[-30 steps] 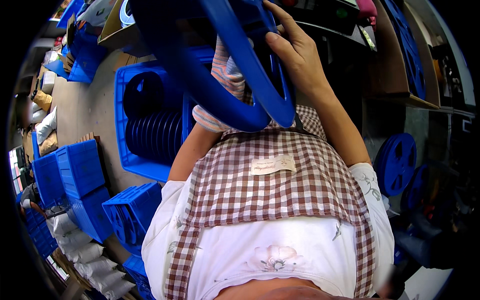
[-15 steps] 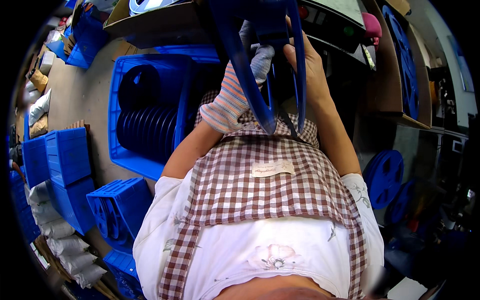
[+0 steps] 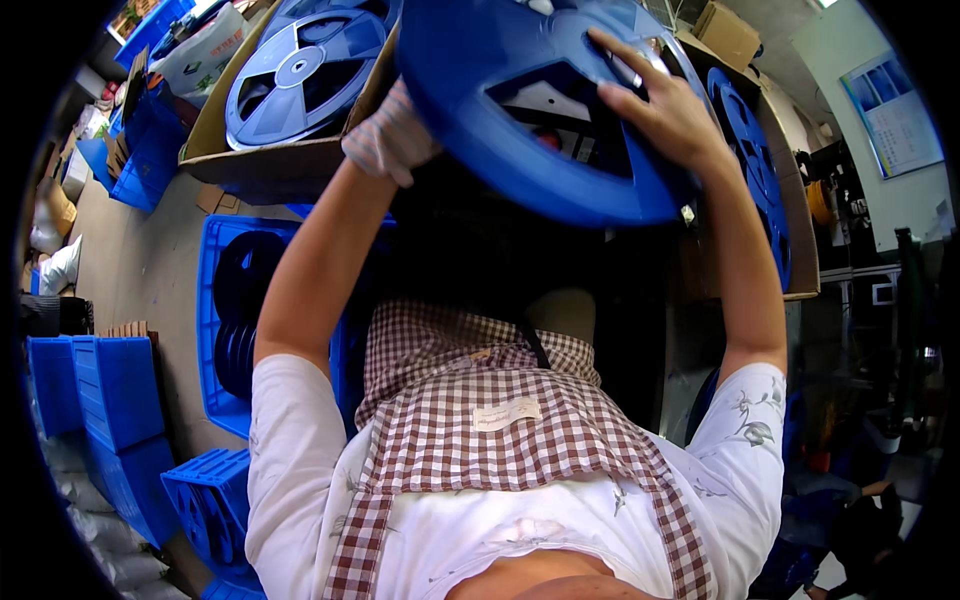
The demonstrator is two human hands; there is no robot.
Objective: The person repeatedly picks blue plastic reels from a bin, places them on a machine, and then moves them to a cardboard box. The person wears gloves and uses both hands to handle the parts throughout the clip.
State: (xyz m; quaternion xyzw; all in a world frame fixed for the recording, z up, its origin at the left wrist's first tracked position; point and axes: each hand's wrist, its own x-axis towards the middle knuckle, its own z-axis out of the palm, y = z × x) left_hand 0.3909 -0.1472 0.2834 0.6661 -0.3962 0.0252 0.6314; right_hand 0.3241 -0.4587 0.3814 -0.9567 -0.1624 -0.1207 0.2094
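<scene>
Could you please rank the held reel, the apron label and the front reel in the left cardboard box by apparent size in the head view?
Largest: held reel
Next: front reel in the left box
Smallest: apron label

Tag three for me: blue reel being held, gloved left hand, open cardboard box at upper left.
Blue reel (image 3: 540, 178): head view, on the lower rim.
Gloved left hand (image 3: 390, 138): head view, on its striped fabric.
Cardboard box (image 3: 265, 168): head view, on its near wall.
</scene>
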